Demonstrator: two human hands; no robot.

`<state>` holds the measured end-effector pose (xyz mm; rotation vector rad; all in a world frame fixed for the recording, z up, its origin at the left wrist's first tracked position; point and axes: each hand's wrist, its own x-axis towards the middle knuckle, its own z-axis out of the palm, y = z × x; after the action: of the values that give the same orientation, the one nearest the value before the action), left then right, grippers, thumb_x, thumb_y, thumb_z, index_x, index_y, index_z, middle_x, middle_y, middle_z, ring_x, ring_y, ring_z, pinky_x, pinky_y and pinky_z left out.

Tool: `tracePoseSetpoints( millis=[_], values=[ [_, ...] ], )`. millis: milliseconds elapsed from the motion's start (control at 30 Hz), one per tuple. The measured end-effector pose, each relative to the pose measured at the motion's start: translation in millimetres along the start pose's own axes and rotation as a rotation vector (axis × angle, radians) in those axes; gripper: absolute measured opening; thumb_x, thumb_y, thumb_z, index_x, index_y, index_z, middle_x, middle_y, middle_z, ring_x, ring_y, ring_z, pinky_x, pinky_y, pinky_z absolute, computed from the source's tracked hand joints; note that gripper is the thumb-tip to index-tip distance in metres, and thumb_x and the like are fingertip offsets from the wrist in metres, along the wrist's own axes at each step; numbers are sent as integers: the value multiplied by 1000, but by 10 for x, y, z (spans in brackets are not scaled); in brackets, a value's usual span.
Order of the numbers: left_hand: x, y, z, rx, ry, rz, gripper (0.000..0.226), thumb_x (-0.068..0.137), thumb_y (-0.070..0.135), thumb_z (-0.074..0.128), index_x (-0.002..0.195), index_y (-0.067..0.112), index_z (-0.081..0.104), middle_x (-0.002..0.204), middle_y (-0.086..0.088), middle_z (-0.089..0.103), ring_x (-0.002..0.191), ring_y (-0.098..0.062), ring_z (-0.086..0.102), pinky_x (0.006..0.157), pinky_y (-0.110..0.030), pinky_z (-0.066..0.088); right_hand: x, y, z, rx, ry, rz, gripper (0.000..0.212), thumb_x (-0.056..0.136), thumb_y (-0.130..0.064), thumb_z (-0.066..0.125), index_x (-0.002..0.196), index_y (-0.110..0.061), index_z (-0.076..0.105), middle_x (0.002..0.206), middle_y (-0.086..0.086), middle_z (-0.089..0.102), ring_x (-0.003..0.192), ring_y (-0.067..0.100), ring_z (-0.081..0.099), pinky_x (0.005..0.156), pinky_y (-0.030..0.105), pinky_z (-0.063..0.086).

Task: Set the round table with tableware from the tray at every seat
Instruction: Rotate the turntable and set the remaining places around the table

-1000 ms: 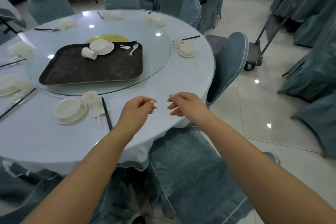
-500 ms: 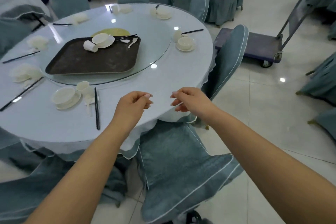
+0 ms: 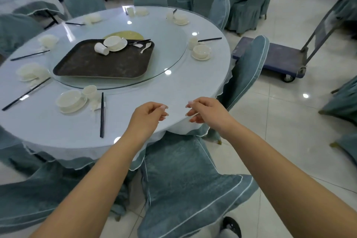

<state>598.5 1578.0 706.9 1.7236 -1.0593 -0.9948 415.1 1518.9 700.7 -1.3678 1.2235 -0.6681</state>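
A dark brown tray (image 3: 100,65) lies on the glass turntable (image 3: 170,60) of the round table (image 3: 58,133). On its far end sit a white bowl on a plate (image 3: 114,43), a cup on its side (image 3: 101,48), a spoon (image 3: 145,47) and black chopsticks (image 3: 139,41). Several seats around the rim hold a white bowl, cup and chopsticks, such as the setting (image 3: 71,100) near me. My left hand (image 3: 147,117) and my right hand (image 3: 206,111) hover over the near table edge, fingers curled with nothing in them.
A blue-covered chair (image 3: 185,176) stands right below my hands, another chair (image 3: 245,71) to the right. A blue platform cart (image 3: 280,62) is parked on the tiled floor at right. More covered tables and chairs fill the back.
The view has pulled back and up, so the table sits farther from me. Both hands keep their curled pose over the near edge.
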Motion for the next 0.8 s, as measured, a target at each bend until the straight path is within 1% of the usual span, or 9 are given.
tracePoseSetpoints(
  millis=[100,233,300,400,433,467,533,667,800],
  values=[
    [38,34,175,10,50,-17,18,98,22,53,97,21,71,90,4,73,87,-11,67,77,-22,51,156,52,-184,-4,-44,-23,22,97,-34,54,96,-19,70,87,-3,74,70,12,70,76,27,56],
    [149,134,542,27,122,-53,19,99,22,52,96,22,70,90,4,72,88,-12,66,75,-20,50,372,149,-560,-20,-123,-51,23,98,-35,53,99,-20,70,88,-5,74,73,11,71,73,21,56],
    [200,211,807,25,164,-76,19,99,23,51,98,21,70,91,3,72,89,-13,66,77,-21,51,487,197,-834,-24,-167,-60,23,98,-34,53,99,-19,70,89,-3,74,75,13,72,74,22,56],
    [256,284,1270,-4,239,-127,19,98,25,52,101,21,70,94,2,72,92,-16,66,83,-29,54,682,231,-1272,-35,-220,-60,24,99,-33,52,100,-16,70,91,0,73,77,15,72,78,25,57],
    [288,311,1518,-31,263,-157,18,98,25,53,100,21,71,94,1,73,92,-17,67,85,-32,55,771,264,-1498,-46,-233,-60,25,99,-32,52,100,-15,70,91,1,73,77,15,71,77,25,57],
    [271,304,1572,-63,285,-176,17,97,25,54,99,21,71,94,0,73,92,-18,67,87,-33,55,801,235,-1533,-52,-242,-69,25,98,-32,52,101,-15,70,91,1,73,76,14,71,76,23,56],
    [321,333,1898,-105,322,-202,17,97,22,55,98,19,71,93,-3,73,91,-19,67,88,-34,54,913,250,-1831,-70,-267,-73,26,98,-33,53,102,-13,70,90,1,73,75,14,71,74,22,56],
    [426,445,2414,-131,353,-242,18,98,22,54,101,17,71,97,-5,73,91,-18,67,87,-33,53,1065,349,-2368,-65,-292,-62,25,97,-32,55,98,-12,70,86,1,71,75,17,69,80,29,58],
    [543,577,2740,-143,355,-248,17,97,23,55,98,19,71,92,-1,72,88,-16,67,84,-29,53,1201,450,-2738,-72,-275,-57,23,96,-33,56,95,-15,70,86,2,72,76,19,71,84,35,58]
  ],
)
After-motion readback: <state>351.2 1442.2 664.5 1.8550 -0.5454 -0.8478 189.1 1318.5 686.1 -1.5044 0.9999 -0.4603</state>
